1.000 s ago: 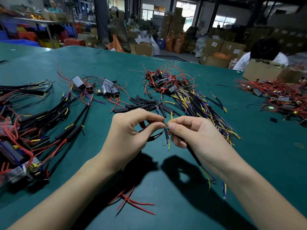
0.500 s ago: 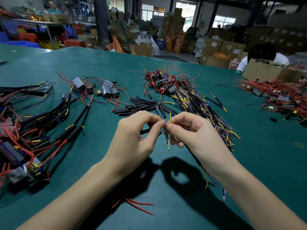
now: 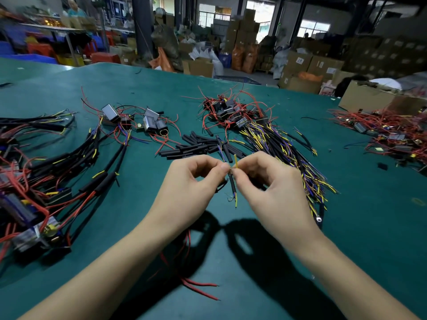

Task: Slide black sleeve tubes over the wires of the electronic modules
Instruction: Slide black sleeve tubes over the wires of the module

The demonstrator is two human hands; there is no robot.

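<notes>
Hands raised; sleeve tube (image 3: 232,185) pinched btwn left hand (image 3: 194,181), right hand (image 3: 268,181).

**Clearance around the work area**

Open green tabletop (image 3: 360,250): near right and far left. Obstacles: sleeved harness heap (image 3: 34,181) at left; loose black sleeve tubes (image 3: 198,147) just beyond both hands; wire bundle (image 3: 277,144) right of centre; module tangle (image 3: 392,135) far right; red wires (image 3: 198,287) near centre.

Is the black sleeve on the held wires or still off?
On: the black sleeve surrounds the wires, whose ends poke out below.
</notes>
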